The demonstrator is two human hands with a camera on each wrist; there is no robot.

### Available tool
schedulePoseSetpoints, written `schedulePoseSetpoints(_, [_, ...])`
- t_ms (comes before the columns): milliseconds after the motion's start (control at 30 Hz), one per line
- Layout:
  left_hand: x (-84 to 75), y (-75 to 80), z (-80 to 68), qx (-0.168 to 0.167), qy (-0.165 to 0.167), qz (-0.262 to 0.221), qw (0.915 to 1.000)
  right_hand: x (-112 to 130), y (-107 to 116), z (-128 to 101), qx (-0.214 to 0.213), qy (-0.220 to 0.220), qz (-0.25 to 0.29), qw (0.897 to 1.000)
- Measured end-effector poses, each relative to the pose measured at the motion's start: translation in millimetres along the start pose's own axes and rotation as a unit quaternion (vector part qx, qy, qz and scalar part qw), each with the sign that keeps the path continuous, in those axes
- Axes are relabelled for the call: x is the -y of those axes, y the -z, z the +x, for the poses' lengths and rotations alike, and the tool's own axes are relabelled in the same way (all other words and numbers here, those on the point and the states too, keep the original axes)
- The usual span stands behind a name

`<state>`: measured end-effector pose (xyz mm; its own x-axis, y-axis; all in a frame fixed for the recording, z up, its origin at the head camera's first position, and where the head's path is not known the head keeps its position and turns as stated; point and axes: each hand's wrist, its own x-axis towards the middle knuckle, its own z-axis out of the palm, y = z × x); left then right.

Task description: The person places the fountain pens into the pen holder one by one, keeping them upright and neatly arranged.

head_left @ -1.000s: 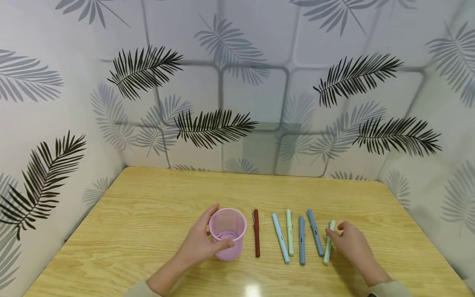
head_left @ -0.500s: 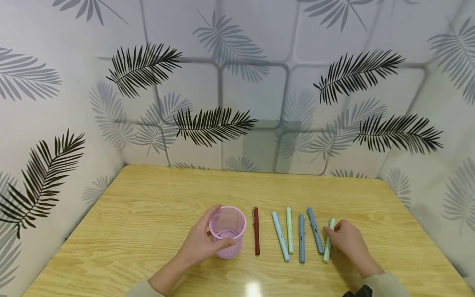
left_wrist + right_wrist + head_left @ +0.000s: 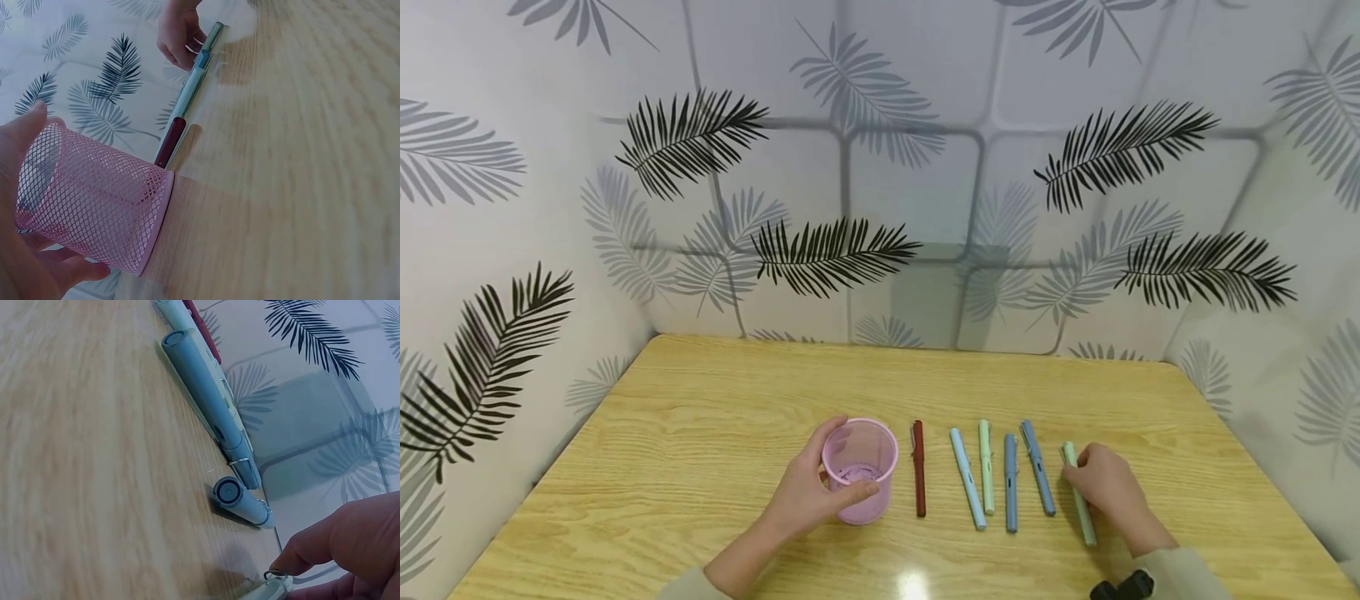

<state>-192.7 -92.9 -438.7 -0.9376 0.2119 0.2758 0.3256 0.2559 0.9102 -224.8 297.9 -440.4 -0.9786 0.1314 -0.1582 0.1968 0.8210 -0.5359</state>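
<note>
- Currently, the left hand (image 3: 805, 497) is gripping a pink mesh cup (image 3: 861, 452).
- The right hand (image 3: 1105, 482) is pinching the green pen (image 3: 1084, 520) nearest the surface's right edge (image 3: 1242, 471).

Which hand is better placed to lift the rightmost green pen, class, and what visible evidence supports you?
The right hand, most likely: it pinches the rightmost green pen near its clip end. The left hand is farther away and holds the pink mesh cup.

No legible text or numbers.
</note>
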Motion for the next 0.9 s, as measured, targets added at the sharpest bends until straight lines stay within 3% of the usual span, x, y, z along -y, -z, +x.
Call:
schedulePoseSetpoints(200, [10.7, -0.7, 1.3, 0.006, -0.007, -0.003, 1.0000, -1, 6, -1, -0.005, 0.014, -0.008, 1.000])
schedulePoseSetpoints(433, [11.8, 0.1, 2.0, 0.004, -0.008, -0.002, 1.0000, -4, 8, -3, -0.036, 0.049, 0.050, 0.997])
schedulePoseSetpoints(900, [9.9, -3.8, -1.5, 0.001, -0.005, -0.020, 0.9998, 14, 12, -17, -0.076, 0.067, 0.129, 0.986])
